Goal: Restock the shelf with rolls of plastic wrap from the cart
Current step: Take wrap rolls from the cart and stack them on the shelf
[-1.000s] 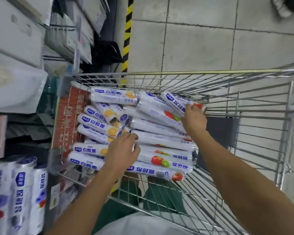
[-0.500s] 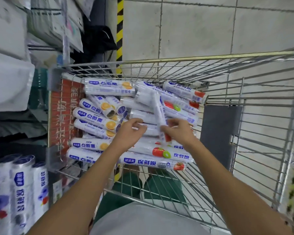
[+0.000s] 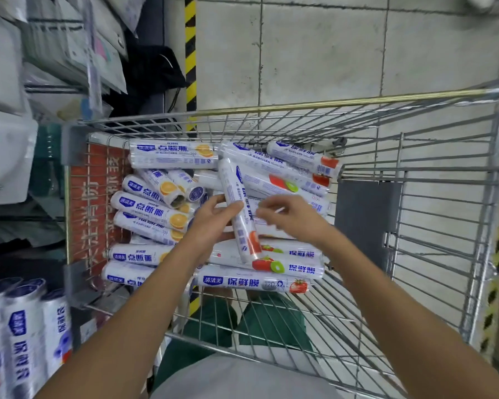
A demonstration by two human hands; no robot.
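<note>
Fingers (image 3: 215,200) of left hand (image 3: 211,226) grip one roll (image 3: 230,182); right hand (image 3: 294,223) spread.

Smeared by motion at the right grip (image 3: 288,217); no telling whether touching the lifted roll (image 3: 239,214). Buried under both forearms: several rolls in the cart (image 3: 329,103). Cut off at the lower left edge: shelf rolls (image 3: 18,335). Blurred beyond reading: shelf packages (image 3: 9,156).
</note>
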